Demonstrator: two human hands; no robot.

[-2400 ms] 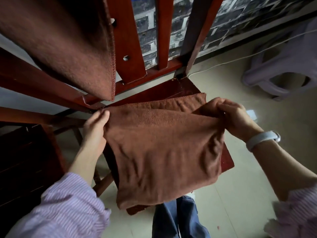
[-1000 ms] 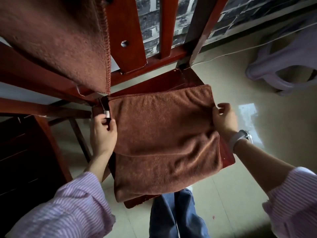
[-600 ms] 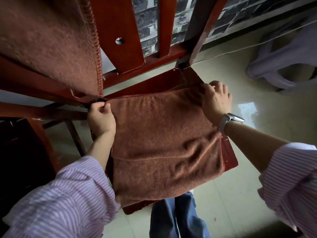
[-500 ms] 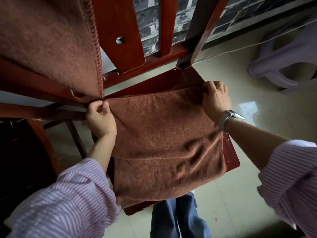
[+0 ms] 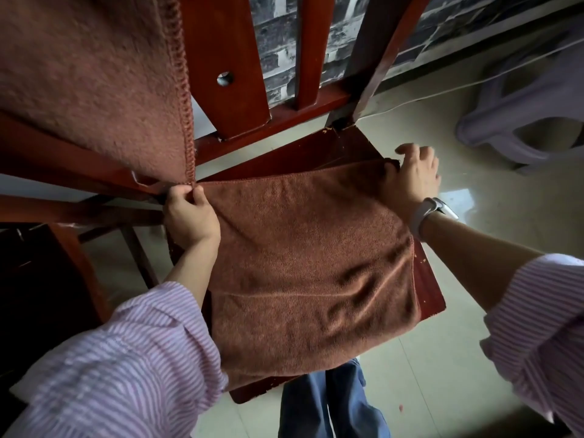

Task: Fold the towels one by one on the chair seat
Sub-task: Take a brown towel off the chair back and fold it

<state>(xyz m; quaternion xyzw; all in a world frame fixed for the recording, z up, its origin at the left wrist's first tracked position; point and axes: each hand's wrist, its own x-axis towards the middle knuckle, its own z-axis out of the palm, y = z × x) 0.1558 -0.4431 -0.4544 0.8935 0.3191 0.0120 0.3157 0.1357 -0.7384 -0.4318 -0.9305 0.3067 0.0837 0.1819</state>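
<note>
Now, towel [image 5: 309, 260]: lies half-folded on the chair seat [image 5: 429, 292], between both hands.
Left hand [image 5: 189, 216]: pinches the far corner.
Right hand [image 5: 410, 178]: fingers spread, palm on the opposite corner.
Advice: match the corners, then smooth wrinkles nearward.

A folded towel [image 5: 309, 263] is spread on the chair seat [image 5: 428, 289], with its near edge hung over the seat's front. Bare seat is left at the far right corner and along the right side. The towel's far left corner is pinched by the left hand [image 5: 189, 216]; its far right corner is met by the right hand [image 5: 410, 178]. A second towel [image 5: 91, 80] is draped over the chair back [image 5: 227, 64], up and to the left, its lower corner just above the left hand. A stool [image 5: 521, 121] is set on the floor [image 5: 442, 358], well apart to the right. The person's legs [image 5: 328, 406] are placed before the seat.
</note>
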